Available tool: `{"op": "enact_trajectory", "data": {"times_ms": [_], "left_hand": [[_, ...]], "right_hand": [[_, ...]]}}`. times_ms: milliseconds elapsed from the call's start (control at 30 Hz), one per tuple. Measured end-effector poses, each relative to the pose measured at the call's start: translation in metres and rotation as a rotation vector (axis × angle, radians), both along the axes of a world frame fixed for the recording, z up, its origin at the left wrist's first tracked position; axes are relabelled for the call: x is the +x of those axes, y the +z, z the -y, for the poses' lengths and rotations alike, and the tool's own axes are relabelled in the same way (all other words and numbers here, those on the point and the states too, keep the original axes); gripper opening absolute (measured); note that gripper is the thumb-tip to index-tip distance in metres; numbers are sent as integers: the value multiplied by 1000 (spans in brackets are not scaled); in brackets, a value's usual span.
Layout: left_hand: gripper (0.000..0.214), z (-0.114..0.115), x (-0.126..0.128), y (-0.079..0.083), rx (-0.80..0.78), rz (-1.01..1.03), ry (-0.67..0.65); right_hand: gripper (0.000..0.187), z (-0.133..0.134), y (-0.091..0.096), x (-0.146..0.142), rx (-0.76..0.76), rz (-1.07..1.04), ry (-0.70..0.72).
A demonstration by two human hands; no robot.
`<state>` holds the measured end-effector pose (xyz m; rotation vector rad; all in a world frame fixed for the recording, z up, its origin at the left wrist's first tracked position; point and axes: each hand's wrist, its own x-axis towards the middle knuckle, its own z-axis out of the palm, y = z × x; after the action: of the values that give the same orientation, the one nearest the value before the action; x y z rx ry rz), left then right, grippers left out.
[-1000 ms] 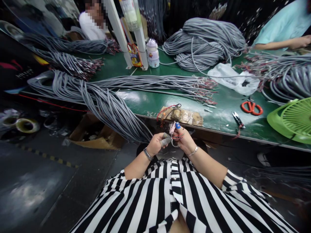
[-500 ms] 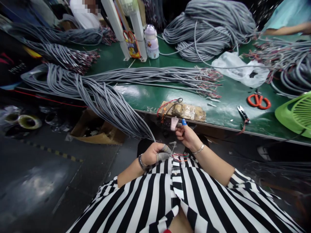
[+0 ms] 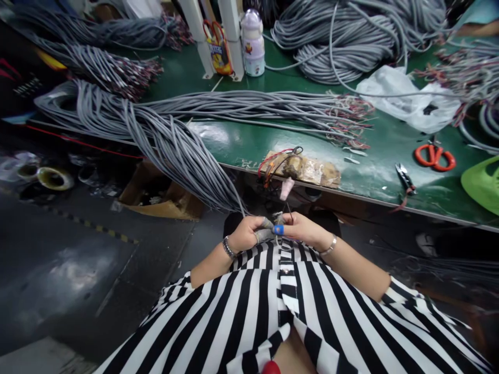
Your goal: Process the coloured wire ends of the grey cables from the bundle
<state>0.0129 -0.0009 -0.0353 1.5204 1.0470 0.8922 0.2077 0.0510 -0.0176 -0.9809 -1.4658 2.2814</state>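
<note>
My left hand, with grey coverings on the thumb and finger, pinches the end of a grey cable in front of my striped shirt. That cable runs up into a thick bundle of grey cables hanging over the table edge. My right hand, blue tape on its thumb, is closed at the same cable end, fingertips against those of my left. Thin wires show between the hands, mostly hidden by the fingers. Just beyond is a pink-wrapped piece below a wooden block with red and black leads.
On the green table lie more grey cables with stripped ends, orange-handled scissors, small snips and a plastic bag. A bottle stands behind. A green fan is at right; a cardboard box sits below.
My right hand has come down from beside the pink-wrapped piece to the cable end at my left hand. The view has shifted slightly, so the table sits higher.
</note>
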Motion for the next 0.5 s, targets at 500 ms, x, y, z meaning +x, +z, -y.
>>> {"op": "enact_trajectory", "data": {"times_ms": [500], "left_hand": [[39, -4, -3, 0, -144, 313, 267]], "right_hand": [[57, -43, -16, 9, -99, -138, -567]]}}
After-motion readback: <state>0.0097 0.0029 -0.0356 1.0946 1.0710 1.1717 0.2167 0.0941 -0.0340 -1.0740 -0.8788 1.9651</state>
